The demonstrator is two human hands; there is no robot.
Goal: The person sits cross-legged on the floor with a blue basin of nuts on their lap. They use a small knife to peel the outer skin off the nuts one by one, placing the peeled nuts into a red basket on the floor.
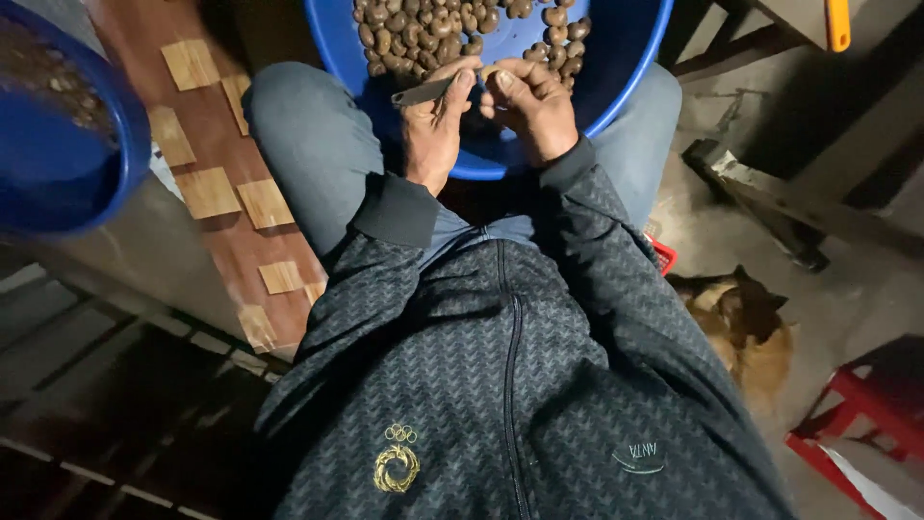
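The left hand [430, 125] is closed around a small knife [423, 92], whose flat grey blade juts out to the left past the thumb. Just beside it, the right hand [529, 106] pinches a nut [490, 73] between thumb and fingertips, curled tight, with the nut sitting at the tips right next to the left thumb. Both hands hover over the near rim of a blue basin [630, 67] resting on the person's lap. Beyond the fingers, further into the basin, lies a heap of brown nuts [433, 29]. A second blue basin [67, 144] sits well off to the left hand's side.
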